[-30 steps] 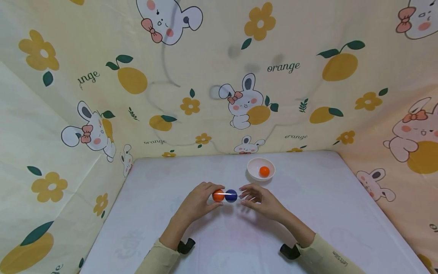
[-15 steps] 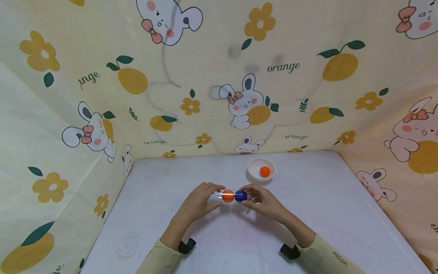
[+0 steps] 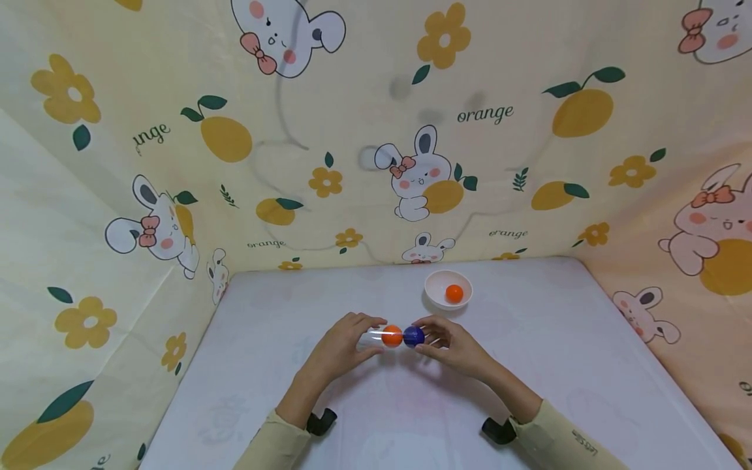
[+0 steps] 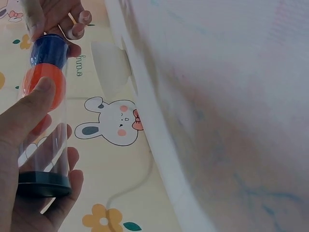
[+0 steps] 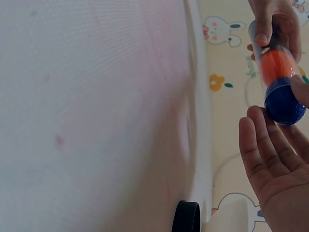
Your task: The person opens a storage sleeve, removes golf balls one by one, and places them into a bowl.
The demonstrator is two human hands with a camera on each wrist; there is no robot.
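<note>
A clear tube (image 3: 369, 338) with a dark base (image 4: 43, 184) lies sideways in my left hand (image 3: 336, 346), whose thumb and fingers grip it from both sides. Inside sits an orange ball (image 3: 391, 335), with a dark blue ball (image 3: 414, 336) beyond it at the tube's right end. In the right wrist view the blue ball (image 5: 285, 102) bulges out of the tube's mouth. My right hand (image 3: 455, 347) has its thumb and forefinger on that blue ball, while its other fingers (image 5: 265, 145) stretch out loosely.
Behind the hands stands a small white bowl (image 3: 433, 295) holding another orange ball (image 3: 454, 294). Black mounts (image 3: 321, 422) sit at both wrists. A printed cloth (image 3: 352, 98) with rabbits and oranges rises at the back and sides of the white table (image 3: 405, 418).
Both balls have slid right along the tube, the blue one reaching my right fingers at its mouth. The hands have hardly moved, and the last half second shows almost no difference.
</note>
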